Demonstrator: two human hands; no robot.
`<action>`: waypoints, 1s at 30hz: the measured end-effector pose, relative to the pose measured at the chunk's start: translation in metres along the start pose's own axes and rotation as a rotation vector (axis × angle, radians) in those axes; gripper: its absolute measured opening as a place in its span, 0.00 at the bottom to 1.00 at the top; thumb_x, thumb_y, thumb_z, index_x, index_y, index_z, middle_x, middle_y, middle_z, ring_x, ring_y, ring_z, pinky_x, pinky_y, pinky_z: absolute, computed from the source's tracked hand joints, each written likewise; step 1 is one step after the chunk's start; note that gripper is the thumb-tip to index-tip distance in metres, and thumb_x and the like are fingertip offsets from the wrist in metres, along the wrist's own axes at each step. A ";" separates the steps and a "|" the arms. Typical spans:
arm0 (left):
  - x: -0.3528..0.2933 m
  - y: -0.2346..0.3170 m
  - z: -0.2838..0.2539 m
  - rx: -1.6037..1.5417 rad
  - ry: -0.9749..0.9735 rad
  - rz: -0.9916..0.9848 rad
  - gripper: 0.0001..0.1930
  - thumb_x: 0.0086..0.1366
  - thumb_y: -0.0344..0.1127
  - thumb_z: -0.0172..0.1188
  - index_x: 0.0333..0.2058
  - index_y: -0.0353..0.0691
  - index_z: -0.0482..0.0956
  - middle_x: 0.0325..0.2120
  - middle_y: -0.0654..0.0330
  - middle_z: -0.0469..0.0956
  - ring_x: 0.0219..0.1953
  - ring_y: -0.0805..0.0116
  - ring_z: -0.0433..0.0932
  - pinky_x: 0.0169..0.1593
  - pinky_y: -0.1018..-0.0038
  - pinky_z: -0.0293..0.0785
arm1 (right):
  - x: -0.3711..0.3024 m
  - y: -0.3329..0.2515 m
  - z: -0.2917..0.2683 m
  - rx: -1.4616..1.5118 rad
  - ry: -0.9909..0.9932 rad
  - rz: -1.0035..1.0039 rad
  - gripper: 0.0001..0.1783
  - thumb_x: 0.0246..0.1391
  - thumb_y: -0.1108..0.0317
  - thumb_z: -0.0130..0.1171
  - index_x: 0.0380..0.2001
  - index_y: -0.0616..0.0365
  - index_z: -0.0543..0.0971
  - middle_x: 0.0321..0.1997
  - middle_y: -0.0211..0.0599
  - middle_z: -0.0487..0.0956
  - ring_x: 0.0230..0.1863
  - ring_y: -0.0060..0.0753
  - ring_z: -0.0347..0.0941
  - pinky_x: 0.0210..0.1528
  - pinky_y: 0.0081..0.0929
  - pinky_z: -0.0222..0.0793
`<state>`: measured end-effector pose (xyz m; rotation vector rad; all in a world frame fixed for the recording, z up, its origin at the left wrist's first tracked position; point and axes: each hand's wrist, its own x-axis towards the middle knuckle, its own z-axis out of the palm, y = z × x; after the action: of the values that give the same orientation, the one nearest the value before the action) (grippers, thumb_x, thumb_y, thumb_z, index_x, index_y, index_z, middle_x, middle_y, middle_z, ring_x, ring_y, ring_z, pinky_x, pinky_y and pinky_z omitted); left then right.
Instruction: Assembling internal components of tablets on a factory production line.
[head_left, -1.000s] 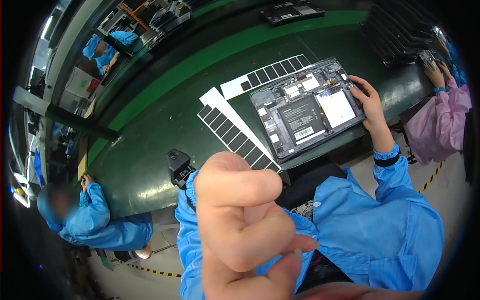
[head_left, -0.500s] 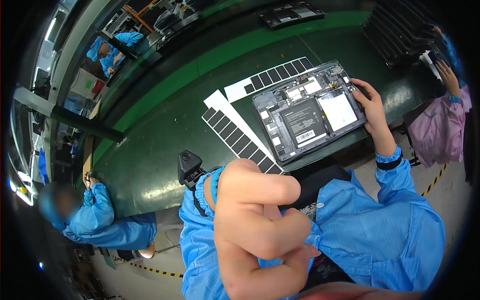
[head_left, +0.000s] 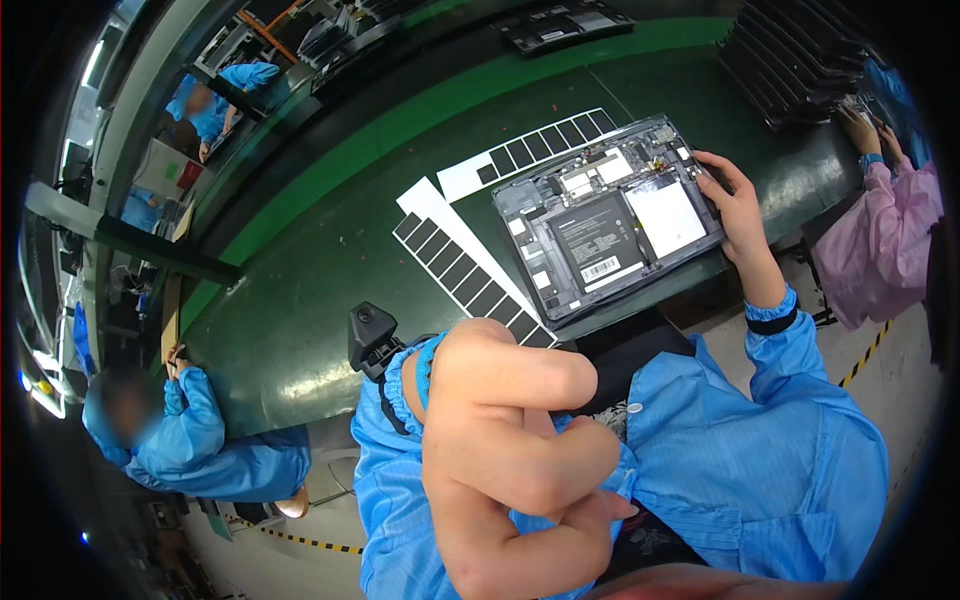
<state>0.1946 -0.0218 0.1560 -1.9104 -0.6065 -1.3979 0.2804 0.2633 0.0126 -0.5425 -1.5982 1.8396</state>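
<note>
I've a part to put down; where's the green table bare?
Widest: the green tabletop left of the white sheets with black rectangles. Smaller: between the opened black laptop and the black layered stack. Crowded: the laptop's left and far sides, beside the sheets, and its right edge, held by the right hand.

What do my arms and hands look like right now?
Your light blue sleeves have gathered cuffs. Your left hand and right hand are ungloved. A black band circles the right cuff; a black boxy device sits by the left cuff.
</note>
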 end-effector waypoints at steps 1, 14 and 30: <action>0.000 -0.001 0.001 -0.005 0.004 -0.011 0.19 0.50 0.30 0.69 0.34 0.55 0.67 0.33 0.70 0.57 0.26 0.72 0.61 0.23 0.72 0.49 | -0.001 0.000 -0.001 -0.002 0.003 0.000 0.17 0.56 0.77 0.54 0.51 0.64 0.75 0.44 0.38 0.78 0.41 0.21 0.74 0.44 0.18 0.71; 0.001 -0.015 0.008 -0.017 0.091 0.027 0.23 0.53 0.38 0.69 0.47 0.61 0.72 0.35 0.68 0.60 0.25 0.69 0.62 0.22 0.72 0.51 | -0.001 0.003 -0.005 0.003 0.009 0.021 0.17 0.56 0.77 0.55 0.51 0.63 0.75 0.44 0.37 0.78 0.41 0.21 0.74 0.44 0.18 0.72; 0.033 -0.014 -0.168 0.502 0.257 -0.212 0.08 0.68 0.32 0.52 0.33 0.37 0.78 0.28 0.58 0.76 0.28 0.69 0.70 0.32 0.72 0.64 | 0.123 -0.063 0.048 0.226 -0.068 -0.002 0.21 0.57 0.78 0.53 0.55 0.65 0.69 0.46 0.46 0.77 0.41 0.33 0.78 0.43 0.30 0.77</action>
<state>0.0893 -0.1402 0.2229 -1.2795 -0.9487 -1.4253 0.1727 0.3178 0.0950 -0.3806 -1.4078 2.0241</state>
